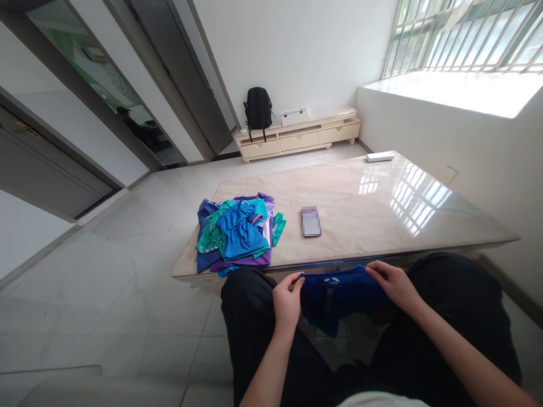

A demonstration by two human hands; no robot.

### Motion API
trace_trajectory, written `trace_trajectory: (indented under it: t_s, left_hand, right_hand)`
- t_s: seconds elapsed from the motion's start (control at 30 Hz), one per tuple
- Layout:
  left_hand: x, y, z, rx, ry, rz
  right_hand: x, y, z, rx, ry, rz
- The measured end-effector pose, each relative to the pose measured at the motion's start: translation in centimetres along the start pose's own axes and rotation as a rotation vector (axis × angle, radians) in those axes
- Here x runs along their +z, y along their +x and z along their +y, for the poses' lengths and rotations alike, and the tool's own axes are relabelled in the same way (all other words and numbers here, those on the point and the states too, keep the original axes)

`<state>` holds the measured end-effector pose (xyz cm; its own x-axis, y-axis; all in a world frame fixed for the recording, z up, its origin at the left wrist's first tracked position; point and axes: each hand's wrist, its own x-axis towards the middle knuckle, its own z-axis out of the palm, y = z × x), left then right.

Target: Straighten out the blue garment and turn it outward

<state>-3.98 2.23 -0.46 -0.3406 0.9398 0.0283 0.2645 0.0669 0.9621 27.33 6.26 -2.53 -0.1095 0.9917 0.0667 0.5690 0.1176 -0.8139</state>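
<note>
A dark blue garment with small white print hangs over my lap, just below the table's near edge. My left hand pinches its left top corner. My right hand grips its right top edge, so the cloth is stretched between both hands. On the marble table, to the left, lies a pile of clothes in blue, teal and purple. A phone lies flat beside the pile.
A white remote lies at the table's far edge. A low cream cabinet with a black backpack and a white box stands against the far wall. Barred window at the right, dark doors at the left, glossy tiled floor.
</note>
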Motion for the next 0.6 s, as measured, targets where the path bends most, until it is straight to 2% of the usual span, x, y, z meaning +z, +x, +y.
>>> trace_trajectory:
  t_s: [0.1,0.2,0.27,0.33,0.37,0.43,0.5,0.6]
  left_hand:
    - [-0.4,-0.4,1.5,-0.073,-0.120,-0.021]
    - [-2.4,-2.3,4.8,-0.018,-0.234,-0.049]
    - [-4.3,-4.0,7.2,0.130,-0.294,-0.056]
    - [-5.9,-5.3,8.9,0.441,-0.327,0.061]
    - [-6.5,-5.6,9.4,0.581,-0.297,0.119]
    - [-6.9,-5.5,9.5,0.746,-0.168,0.187]
    - [-6.6,-5.0,8.9,0.757,-0.025,0.196]
    - [-5.8,-4.3,7.7,0.743,0.091,0.255]
  right_hand:
    - [-0.9,-0.8,-2.5,0.013,0.118,0.047]
    - [-3.4,-3.1,-7.0,0.024,0.218,0.116]
    - [-5.8,-5.1,-10.4,-0.075,0.227,0.191]
    - [-8.0,-6.8,-13.3,-0.301,0.188,0.186]
    - [-8.9,-7.3,-14.3,-0.376,0.172,0.237]
    - [-9.7,-7.5,-15.3,-0.440,0.083,0.342]
    - [-9.7,-7.0,-15.2,-0.460,-0.011,0.408]
    - [-8.9,-6.0,-13.9,-0.511,-0.074,0.410]
